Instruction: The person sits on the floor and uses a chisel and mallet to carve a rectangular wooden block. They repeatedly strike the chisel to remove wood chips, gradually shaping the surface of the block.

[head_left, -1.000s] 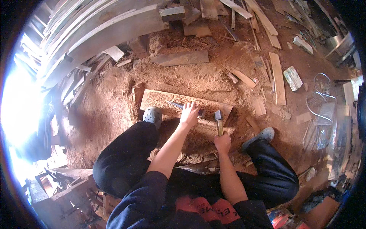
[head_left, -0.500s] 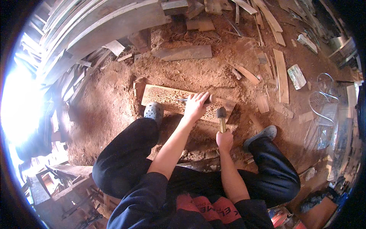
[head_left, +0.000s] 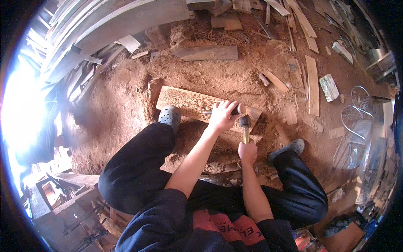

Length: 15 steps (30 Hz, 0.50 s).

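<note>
A chisel (head_left: pixel 207 112) is gripped in the left hand (head_left: pixel 222 116), its fingers wrapped over the shaft and handle, with the thin blade pointed leftward over the board and the butt left bare beyond the fist on the right. The handle seems to be held this way so that its end is exposed to a blow while the blade is aimed along the wood. A hammer (head_left: pixel 245 122) is held upright-looking in the right hand (head_left: pixel 247 152), the fingers closed around the handle not far below the dark head; by such a short grip, close control is probably given. The head is set just beside the chisel's butt (whether the two are touching cannot be told from above).

The board (head_left: pixel 180 98) is laid slantwise on the ground (head_left: pixel 117 101) between the feet, its upper face roughened and strewn with small chips toward the left. Its near left corner is overlapped by the left shoe (head_left: pixel 170 115), by which it is likely steadied, though the pressure itself cannot be seen. A wooden block (head_left: pixel 154 90) is placed at the left end, perhaps as a stop. The right shoe (head_left: pixel 289 151) is planted well apart, presumably for balance.
</note>
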### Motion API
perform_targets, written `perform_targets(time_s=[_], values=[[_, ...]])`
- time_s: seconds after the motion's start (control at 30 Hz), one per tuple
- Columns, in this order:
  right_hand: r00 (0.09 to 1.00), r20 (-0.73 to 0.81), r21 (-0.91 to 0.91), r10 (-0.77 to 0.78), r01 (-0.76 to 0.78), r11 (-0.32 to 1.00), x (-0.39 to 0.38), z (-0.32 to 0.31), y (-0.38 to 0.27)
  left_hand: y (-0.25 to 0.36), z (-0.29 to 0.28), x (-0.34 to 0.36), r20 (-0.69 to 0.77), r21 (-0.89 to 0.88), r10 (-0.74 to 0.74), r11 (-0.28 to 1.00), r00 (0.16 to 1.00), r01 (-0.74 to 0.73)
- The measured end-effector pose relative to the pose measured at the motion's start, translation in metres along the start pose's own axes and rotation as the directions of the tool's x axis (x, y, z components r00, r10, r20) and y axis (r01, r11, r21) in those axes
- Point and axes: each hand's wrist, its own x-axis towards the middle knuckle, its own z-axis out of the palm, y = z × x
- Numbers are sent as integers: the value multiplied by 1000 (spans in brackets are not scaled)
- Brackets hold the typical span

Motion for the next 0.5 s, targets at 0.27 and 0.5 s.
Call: perform_targets(time_s=[0.27,0.5], values=[[998,40,52,39,-41,998,-5,-8,-6,-4,1,0,54,-149,-78,985,996,85],[998,-15,86,-55,56,995,-11,-21,-11,19,-15,21,16,-675,-349,687,937,268]])
